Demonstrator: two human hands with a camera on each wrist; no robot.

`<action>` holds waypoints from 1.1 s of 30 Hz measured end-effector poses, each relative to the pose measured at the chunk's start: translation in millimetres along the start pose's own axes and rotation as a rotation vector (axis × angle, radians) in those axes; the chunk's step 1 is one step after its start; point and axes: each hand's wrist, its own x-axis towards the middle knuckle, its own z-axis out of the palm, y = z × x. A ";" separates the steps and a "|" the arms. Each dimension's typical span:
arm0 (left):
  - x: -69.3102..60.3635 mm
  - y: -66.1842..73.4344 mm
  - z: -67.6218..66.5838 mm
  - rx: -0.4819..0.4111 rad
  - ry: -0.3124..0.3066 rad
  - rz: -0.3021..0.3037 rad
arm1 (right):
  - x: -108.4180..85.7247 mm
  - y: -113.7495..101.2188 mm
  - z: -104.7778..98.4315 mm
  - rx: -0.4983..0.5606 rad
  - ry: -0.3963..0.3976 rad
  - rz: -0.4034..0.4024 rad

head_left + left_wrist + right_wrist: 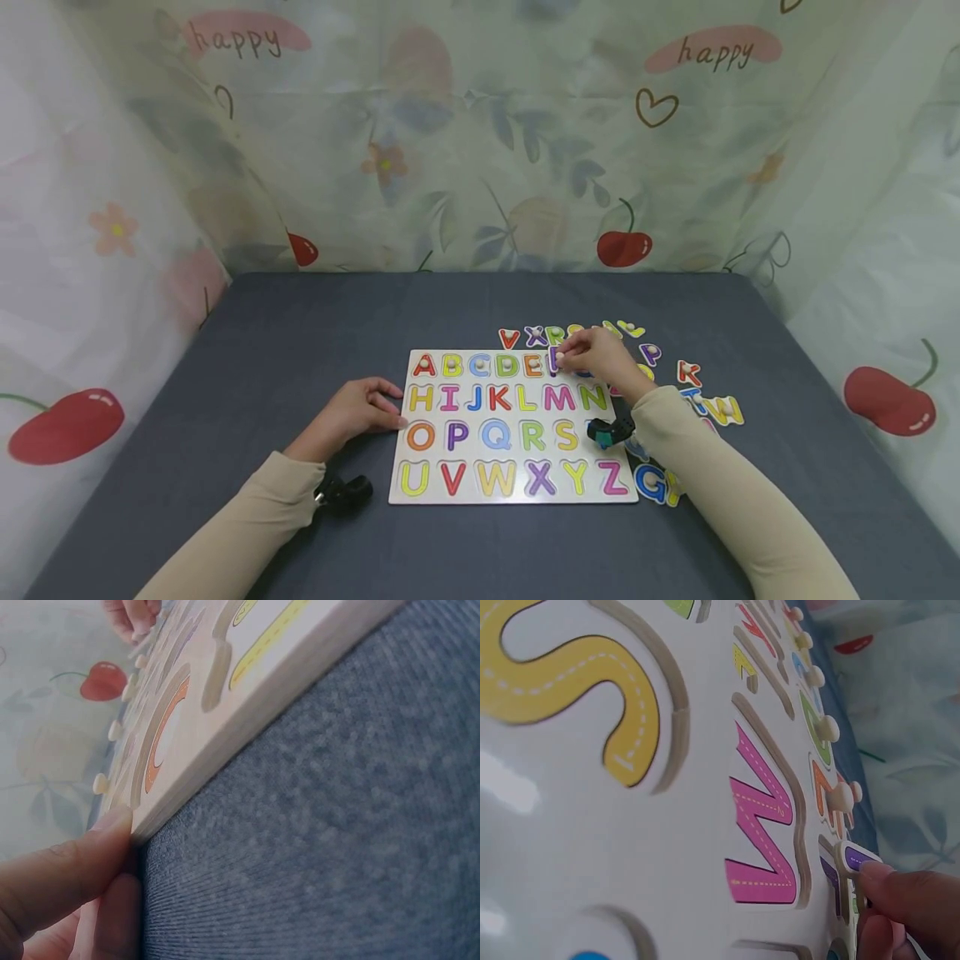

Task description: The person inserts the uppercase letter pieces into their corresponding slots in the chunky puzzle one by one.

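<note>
At the left, the left hand (362, 408) lies with thumb and forefinger spread apart, fingertips touching the left edge of the wooden alphabet board (436, 487); it grips no piece, and light, even pressure there should be enough to stop the board sliding. Knobbed letters A to E (480, 365) sit in the top row, while the loose red V (509, 338) lies just beyond the board's far edge. Next along, a purple letter (553, 358), probably the F, is at the recess beside E, pinched between thumb and fingers of the right hand (600, 354), which are drawn nearly together; whether its underside touches the board cannot be told. Best to square its outline with the purple print first, then lower it level and press by the knob; forcing a tilted piece would likely jam it on the rim. Farther right, the K (688, 372) and W (724, 410) lie loose, so the right forearm is best held clear of them.
</note>
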 end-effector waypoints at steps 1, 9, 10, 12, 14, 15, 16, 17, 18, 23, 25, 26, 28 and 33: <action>0.2 -0.2 0.1 0.002 -0.001 0.003 | 0.5 0.5 0.5 -0.005 -0.005 -0.001; -0.6 -0.5 0.4 0.005 -0.001 0.011 | 3.0 4.6 4.6 -0.019 -0.034 -0.004; -0.6 -0.5 0.5 0.006 0.001 0.009 | 3.3 4.8 4.9 -0.019 -0.040 -0.004; -0.5 -0.2 0.5 0.007 0.004 0.005 | 4.1 4.9 5.1 -0.014 -0.052 0.002; -0.2 -0.1 0.3 0.011 0.005 0.004 | 4.7 4.3 4.9 -0.012 -0.062 0.010; -0.3 0.2 0.0 0.015 0.003 0.007 | 4.9 3.8 4.7 -0.011 -0.068 0.012; -0.3 0.5 0.0 0.014 0.006 0.004 | 5.1 3.2 4.4 -0.009 -0.071 0.014; -0.5 0.9 -0.2 0.012 0.005 0.006 | 5.2 2.5 4.0 -0.007 -0.076 0.015; -0.8 1.3 -0.5 0.010 0.003 0.008 | 5.4 2.0 3.7 -0.009 -0.083 0.010; -1.3 2.0 -0.8 0.005 0.001 0.010 | 5.5 -1.1 2.4 -0.011 -0.114 0.013; -1.1 1.9 -0.8 0.005 -0.001 0.006 | 5.8 -2.4 1.7 -0.018 -0.123 0.020; -1.1 1.9 -0.8 0.004 0.000 0.005 | 6.1 -3.0 1.4 -0.024 -0.128 0.020; -0.7 1.8 -0.7 0.001 0.001 0.000 | 6.8 -3.9 0.7 -0.033 -0.134 0.024; 0.4 0.0 0.3 -0.005 0.001 -0.001 | 6.8 -4.4 0.0 -0.036 -0.143 0.034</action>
